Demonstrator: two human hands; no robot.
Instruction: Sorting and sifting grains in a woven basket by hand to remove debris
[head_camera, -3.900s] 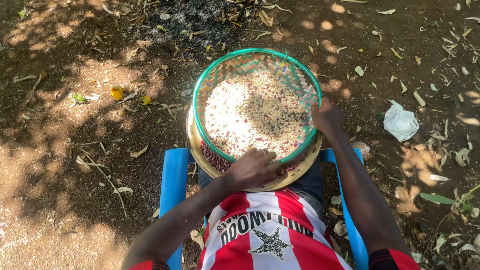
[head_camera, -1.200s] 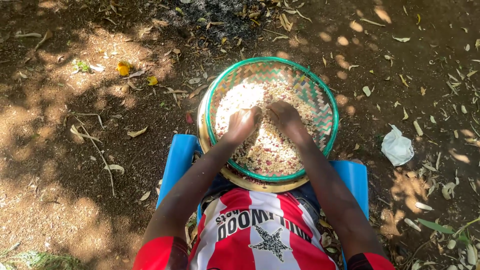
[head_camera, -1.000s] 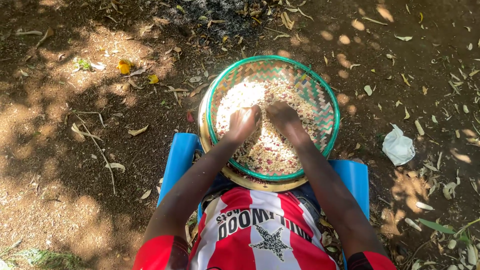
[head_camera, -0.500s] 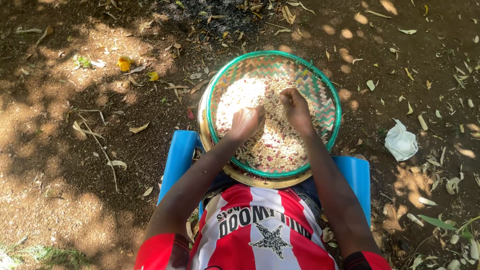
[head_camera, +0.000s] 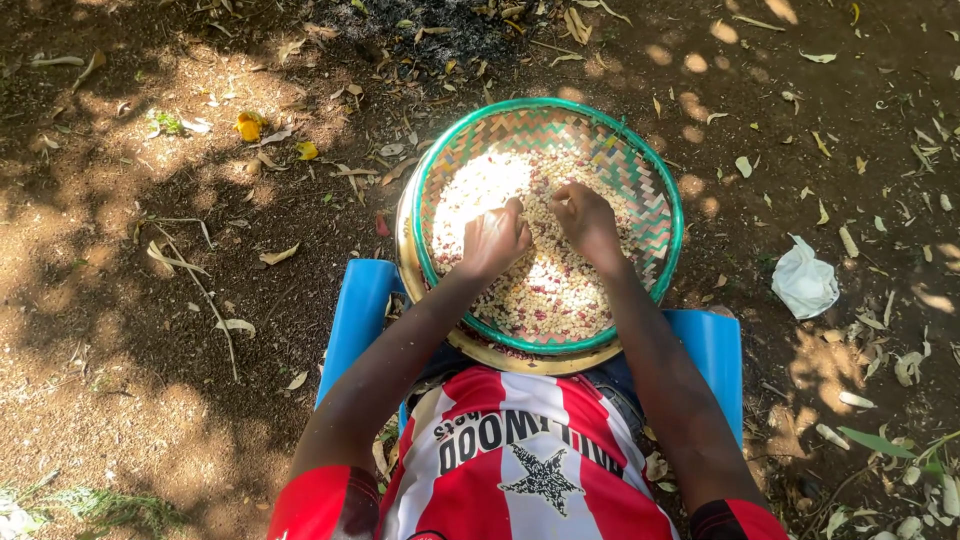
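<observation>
Bare brown earth lies under dappled shade all around you, strewn with dry leaves and twigs, with a patch of dark ash at the top of the view, a crumpled white wrapper (head_camera: 805, 282) off to your right and some yellow fallen bits (head_camera: 250, 127) well away to your left; you sit on a blue chair (head_camera: 357, 315) with the woven tray (head_camera: 660, 175), green at its rim, resting on your lap over a brass-coloured basin (head_camera: 520, 358) whose edge shows beneath it; the tray carries a wide, shallow spread of pale grains mixed with reddish ones (head_camera: 545, 290), lying mostly across its middle and near side; your left hand (head_camera: 493, 240) is down in the grains with the fingers curled inward, its grip closed loosely over or on a few kernels, though whether anything is truly pinched cannot be told; your right hand (head_camera: 587, 220) rests just beside it, fingers bent and tips touching the spread, and its grip likewise cannot be read for certain; judging by how things lie, the picking-over looks only partly along; red and pale kernels are mingled through most of the heap, no sorted pile shows apart from it, and nothing picked out is seen on the ground near you.
</observation>
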